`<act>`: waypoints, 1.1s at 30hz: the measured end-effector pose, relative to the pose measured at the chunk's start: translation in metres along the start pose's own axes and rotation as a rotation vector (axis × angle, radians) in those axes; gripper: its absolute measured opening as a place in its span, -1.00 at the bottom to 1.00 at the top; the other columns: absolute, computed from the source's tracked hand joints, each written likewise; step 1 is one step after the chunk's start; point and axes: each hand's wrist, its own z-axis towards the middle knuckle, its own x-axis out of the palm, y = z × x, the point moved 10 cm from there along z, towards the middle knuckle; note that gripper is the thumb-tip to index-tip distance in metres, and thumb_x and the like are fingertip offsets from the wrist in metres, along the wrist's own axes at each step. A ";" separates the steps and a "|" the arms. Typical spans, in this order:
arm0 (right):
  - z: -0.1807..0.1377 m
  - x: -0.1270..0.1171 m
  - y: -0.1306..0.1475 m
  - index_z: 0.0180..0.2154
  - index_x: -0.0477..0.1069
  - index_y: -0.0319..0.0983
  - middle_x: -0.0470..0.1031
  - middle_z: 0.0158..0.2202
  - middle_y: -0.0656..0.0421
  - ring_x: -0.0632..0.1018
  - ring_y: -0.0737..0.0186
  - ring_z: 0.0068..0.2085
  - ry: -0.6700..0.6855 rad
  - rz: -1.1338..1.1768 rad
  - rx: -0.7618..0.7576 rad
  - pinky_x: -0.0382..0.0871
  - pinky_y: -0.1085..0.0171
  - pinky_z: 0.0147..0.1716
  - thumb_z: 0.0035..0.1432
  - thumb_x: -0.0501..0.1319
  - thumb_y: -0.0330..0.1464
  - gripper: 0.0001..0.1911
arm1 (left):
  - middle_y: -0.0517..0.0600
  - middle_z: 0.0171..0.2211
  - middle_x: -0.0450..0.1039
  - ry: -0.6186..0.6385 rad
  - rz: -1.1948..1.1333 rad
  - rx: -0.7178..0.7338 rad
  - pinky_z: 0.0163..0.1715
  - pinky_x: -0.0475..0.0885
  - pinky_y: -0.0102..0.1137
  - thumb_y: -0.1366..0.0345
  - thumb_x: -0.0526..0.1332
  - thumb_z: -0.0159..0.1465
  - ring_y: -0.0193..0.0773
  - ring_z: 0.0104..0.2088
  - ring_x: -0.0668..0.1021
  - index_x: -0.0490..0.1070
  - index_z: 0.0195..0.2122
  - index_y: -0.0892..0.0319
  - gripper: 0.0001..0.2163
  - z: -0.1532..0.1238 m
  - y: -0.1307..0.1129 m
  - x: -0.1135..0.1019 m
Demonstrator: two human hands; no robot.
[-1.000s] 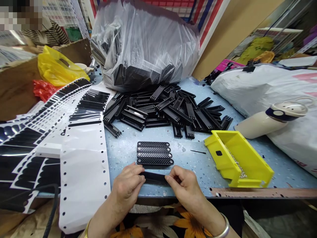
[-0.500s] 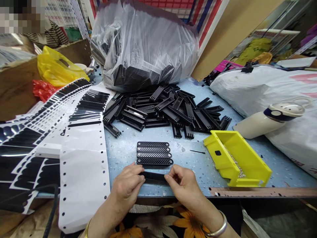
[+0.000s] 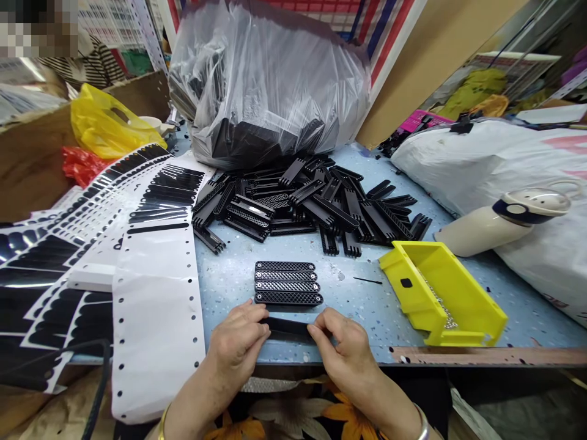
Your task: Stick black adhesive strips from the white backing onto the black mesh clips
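My left hand (image 3: 238, 343) and my right hand (image 3: 342, 348) both pinch the ends of one flat black strip (image 3: 288, 326) near the front edge of the blue table (image 3: 229, 275). Fingers of both hands are closed on it. Just beyond the strip lies a neat row of several black perforated plastic bars (image 3: 287, 283). Farther back spreads a loose pile of black comb-like plastic parts (image 3: 312, 205).
A yellow plastic tray (image 3: 443, 293) stands at the right. White backing sheets with black stickers (image 3: 151, 263) cover the left. A big clear bag of black parts (image 3: 270, 85) sits behind, a white handheld device (image 3: 504, 220) at the right, a person in stripes (image 3: 87, 61) far left.
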 end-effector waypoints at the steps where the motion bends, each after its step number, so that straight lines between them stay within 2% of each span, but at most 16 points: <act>1: -0.001 0.000 0.004 -0.51 0.21 -0.16 0.31 -0.59 0.28 0.39 0.34 -0.58 -0.002 -0.018 -0.026 0.20 0.34 -0.53 0.25 0.07 -0.49 -0.72 | 0.03 -0.25 0.63 0.000 -0.005 -0.001 0.01 0.57 -0.17 0.55 0.16 0.31 -0.19 -0.17 0.67 0.47 -0.33 0.15 -0.82 0.000 0.000 0.000; 5: -0.002 0.001 0.013 -0.50 0.18 -0.15 0.28 -0.56 0.26 0.37 0.31 -0.55 0.026 -0.079 -0.085 0.17 0.30 -0.51 0.29 0.01 -0.52 -0.70 | 0.02 -0.26 0.63 -0.005 -0.019 -0.003 0.00 0.57 -0.17 0.55 0.15 0.30 -0.20 -0.18 0.67 0.48 -0.32 0.13 -0.80 0.001 -0.001 -0.001; 12: 0.004 0.003 -0.001 -0.52 0.17 -0.14 0.30 -0.62 0.29 0.38 0.33 -0.59 0.113 -0.039 0.039 0.22 0.33 -0.55 0.26 0.05 -0.45 -0.72 | 0.03 -0.25 0.63 0.004 -0.026 -0.004 0.00 0.57 -0.15 0.54 0.16 0.30 -0.18 -0.18 0.68 0.49 -0.31 0.14 -0.81 0.001 0.000 0.000; 18: 0.001 -0.003 0.025 -0.51 0.16 -0.14 0.28 -0.59 0.25 0.35 0.32 -0.57 0.034 -0.133 -0.144 0.19 0.31 -0.54 0.29 0.01 -0.53 -0.68 | 0.03 -0.28 0.63 0.012 -0.039 -0.015 -0.02 0.58 -0.18 0.57 0.14 0.30 -0.20 -0.20 0.67 0.46 -0.36 0.15 -0.80 0.005 -0.002 -0.001; 21: 0.002 -0.006 0.032 -0.52 0.16 -0.14 0.27 -0.60 0.26 0.33 0.34 -0.59 0.036 -0.120 -0.171 0.17 0.32 -0.56 0.27 0.02 -0.54 -0.68 | 0.04 -0.28 0.63 0.009 -0.041 -0.015 -0.02 0.58 -0.17 0.57 0.14 0.29 -0.20 -0.20 0.67 0.46 -0.37 0.15 -0.79 0.007 -0.004 -0.002; 24: 0.006 -0.008 0.026 -0.53 0.18 -0.15 0.28 -0.62 0.28 0.35 0.35 -0.61 0.059 -0.046 -0.084 0.19 0.33 -0.56 0.26 0.04 -0.49 -0.69 | 0.04 -0.29 0.63 0.014 -0.035 -0.012 -0.04 0.59 -0.17 0.57 0.14 0.30 -0.19 -0.21 0.68 0.47 -0.37 0.15 -0.79 0.008 -0.004 -0.002; 29: 0.009 -0.002 0.000 -0.59 0.25 -0.16 0.33 -0.67 0.28 0.37 0.33 -0.61 0.163 0.106 0.165 0.22 0.35 -0.58 0.19 0.11 -0.36 -0.71 | 0.04 -0.27 0.63 0.036 -0.037 -0.018 -0.02 0.59 -0.12 0.55 0.14 0.30 -0.17 -0.19 0.68 0.49 -0.36 0.14 -0.79 0.007 -0.003 -0.001; 33: 0.007 0.005 -0.019 -0.63 0.26 -0.16 0.30 -0.69 0.28 0.34 0.32 -0.62 0.172 0.185 0.294 0.19 0.34 -0.60 0.11 0.11 -0.32 -0.72 | 0.04 -0.26 0.64 0.037 -0.047 -0.026 -0.01 0.59 -0.12 0.56 0.15 0.30 -0.16 -0.18 0.68 0.49 -0.35 0.14 -0.79 0.005 -0.001 0.000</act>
